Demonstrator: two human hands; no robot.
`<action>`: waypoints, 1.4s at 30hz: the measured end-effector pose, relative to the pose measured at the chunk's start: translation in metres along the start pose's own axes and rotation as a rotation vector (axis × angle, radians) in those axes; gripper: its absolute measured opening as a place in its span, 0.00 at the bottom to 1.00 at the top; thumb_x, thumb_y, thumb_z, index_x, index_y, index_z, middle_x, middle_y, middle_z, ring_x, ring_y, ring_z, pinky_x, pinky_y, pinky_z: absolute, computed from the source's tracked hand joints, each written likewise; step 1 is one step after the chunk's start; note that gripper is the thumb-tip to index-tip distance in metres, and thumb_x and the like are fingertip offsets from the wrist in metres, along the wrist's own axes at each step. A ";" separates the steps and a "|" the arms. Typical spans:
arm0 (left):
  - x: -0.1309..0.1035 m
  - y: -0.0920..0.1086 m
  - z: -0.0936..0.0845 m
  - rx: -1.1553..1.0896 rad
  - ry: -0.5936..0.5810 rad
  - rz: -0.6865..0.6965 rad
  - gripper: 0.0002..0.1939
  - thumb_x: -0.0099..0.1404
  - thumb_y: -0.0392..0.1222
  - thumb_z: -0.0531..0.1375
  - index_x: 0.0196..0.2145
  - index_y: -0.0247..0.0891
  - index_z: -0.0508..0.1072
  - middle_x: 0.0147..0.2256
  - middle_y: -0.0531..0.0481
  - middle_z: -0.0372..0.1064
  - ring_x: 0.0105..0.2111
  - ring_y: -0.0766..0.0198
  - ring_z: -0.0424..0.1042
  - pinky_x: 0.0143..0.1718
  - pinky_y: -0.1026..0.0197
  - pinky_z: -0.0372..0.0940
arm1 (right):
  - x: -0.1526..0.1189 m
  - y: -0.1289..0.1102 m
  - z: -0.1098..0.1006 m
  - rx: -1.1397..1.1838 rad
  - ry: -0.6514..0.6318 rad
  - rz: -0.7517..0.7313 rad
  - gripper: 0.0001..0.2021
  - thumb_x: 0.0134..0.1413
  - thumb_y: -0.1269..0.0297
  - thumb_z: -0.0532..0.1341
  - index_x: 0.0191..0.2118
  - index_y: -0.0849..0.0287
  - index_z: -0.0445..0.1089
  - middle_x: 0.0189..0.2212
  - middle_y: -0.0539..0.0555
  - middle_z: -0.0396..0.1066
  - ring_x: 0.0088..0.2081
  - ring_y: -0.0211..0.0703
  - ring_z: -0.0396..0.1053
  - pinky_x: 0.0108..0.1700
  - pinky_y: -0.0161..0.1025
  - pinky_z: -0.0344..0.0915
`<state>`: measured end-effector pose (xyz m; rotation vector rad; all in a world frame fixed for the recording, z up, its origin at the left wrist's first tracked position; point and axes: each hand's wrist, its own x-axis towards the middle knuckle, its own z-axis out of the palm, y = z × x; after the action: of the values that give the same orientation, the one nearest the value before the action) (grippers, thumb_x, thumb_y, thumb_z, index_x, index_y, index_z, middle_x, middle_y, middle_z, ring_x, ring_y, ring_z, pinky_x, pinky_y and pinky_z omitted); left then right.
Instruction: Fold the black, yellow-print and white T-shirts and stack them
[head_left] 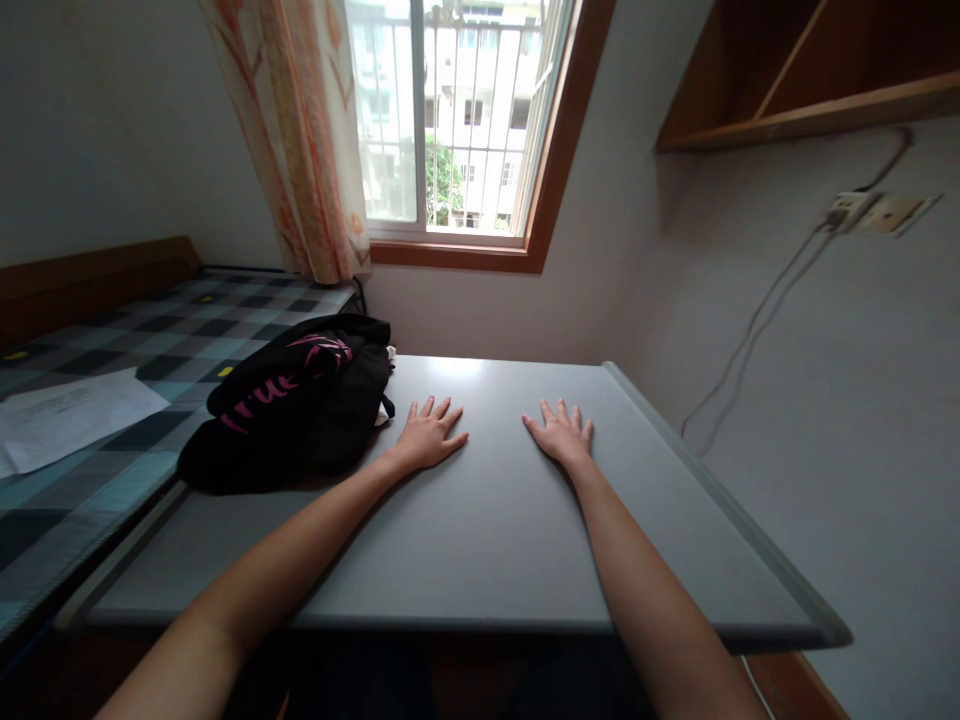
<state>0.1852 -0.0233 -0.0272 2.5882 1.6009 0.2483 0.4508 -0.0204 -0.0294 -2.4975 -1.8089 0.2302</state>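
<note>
My left hand (429, 436) lies palm down on a pale grey table (495, 520), its fingers spread. To its left, close by, is a heap of black cloth (300, 410) with pink lettering, perhaps a garment; it rests on the table's left side and reaches to the bed's edge. My right hand (561, 432) is also flat on the tabletop with fingers apart, nearer the right wall. Neither hand holds anything, and a stretch of bare tabletop separates them.
A bed with a checked cover (180, 330) stands along the left, with a sheet of paper (75, 415) on it. A curtain (319, 150) hangs beside the barred window (465, 120). Wooden shelves (817, 115) and a socket with a cable (847, 210) are on the right wall.
</note>
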 end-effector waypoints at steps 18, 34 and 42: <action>-0.004 -0.010 -0.055 -0.048 0.489 0.003 0.20 0.71 0.47 0.48 0.57 0.43 0.66 0.67 0.48 0.49 0.68 0.55 0.45 0.67 0.48 0.46 | 0.000 0.000 0.001 0.008 0.012 0.000 0.38 0.60 0.36 0.40 0.71 0.49 0.45 0.72 0.55 0.36 0.70 0.61 0.33 0.66 0.60 0.31; -0.041 -0.147 -0.154 0.150 0.310 -0.647 0.32 0.63 0.55 0.59 0.59 0.32 0.65 0.51 0.37 0.70 0.51 0.43 0.69 0.50 0.47 0.65 | -0.003 0.001 -0.002 0.033 0.034 -0.022 0.37 0.61 0.37 0.42 0.70 0.51 0.47 0.71 0.57 0.38 0.70 0.63 0.34 0.66 0.61 0.34; -0.039 -0.102 -0.237 0.191 0.654 -0.468 0.29 0.63 0.57 0.54 0.55 0.39 0.71 0.49 0.42 0.73 0.53 0.41 0.67 0.48 0.47 0.59 | -0.001 0.003 0.001 0.090 0.057 -0.038 0.36 0.61 0.39 0.47 0.69 0.52 0.51 0.70 0.59 0.41 0.69 0.66 0.35 0.66 0.62 0.34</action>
<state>0.0348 -0.0155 0.1859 2.2720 2.4827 1.0190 0.4531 -0.0223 -0.0310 -2.3820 -1.7811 0.2303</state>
